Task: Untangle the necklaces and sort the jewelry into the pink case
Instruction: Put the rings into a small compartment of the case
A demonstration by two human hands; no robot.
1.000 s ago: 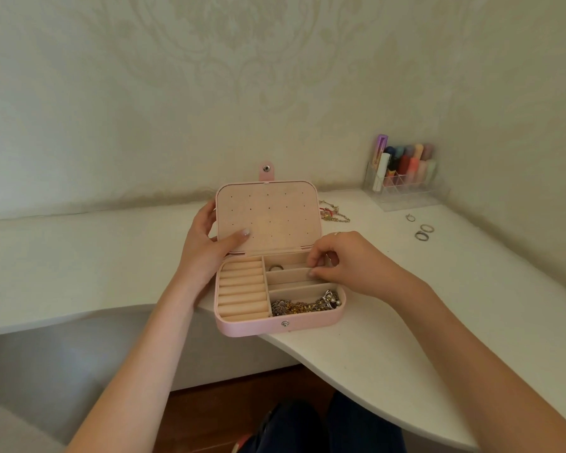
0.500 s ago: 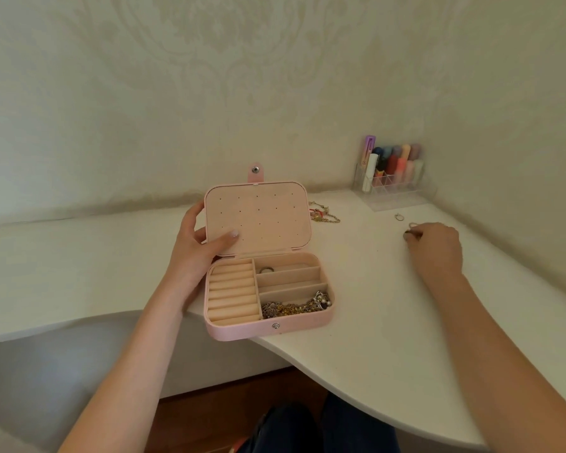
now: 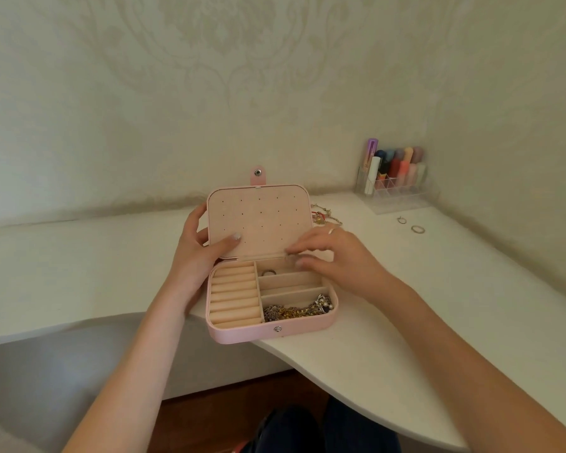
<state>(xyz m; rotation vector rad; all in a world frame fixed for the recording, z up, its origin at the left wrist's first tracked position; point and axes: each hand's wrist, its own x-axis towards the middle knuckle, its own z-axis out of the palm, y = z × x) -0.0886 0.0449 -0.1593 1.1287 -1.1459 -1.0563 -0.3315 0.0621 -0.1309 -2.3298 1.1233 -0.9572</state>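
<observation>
While left hand (image 3: 196, 256) steadies pink case (image 3: 275, 331)

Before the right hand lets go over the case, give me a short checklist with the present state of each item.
1. Lid held open by the left hand: ok.
2. Right hand over the top right compartment of the pink case: ok.
3. Ring in the right hand's grip: cannot tell, blurred.
4. That compartment has room; one ring lies in it: ok.
5. Chains confined to the front compartment: ok.
6. All rings off the table: not ok, two rings remain.
</observation>
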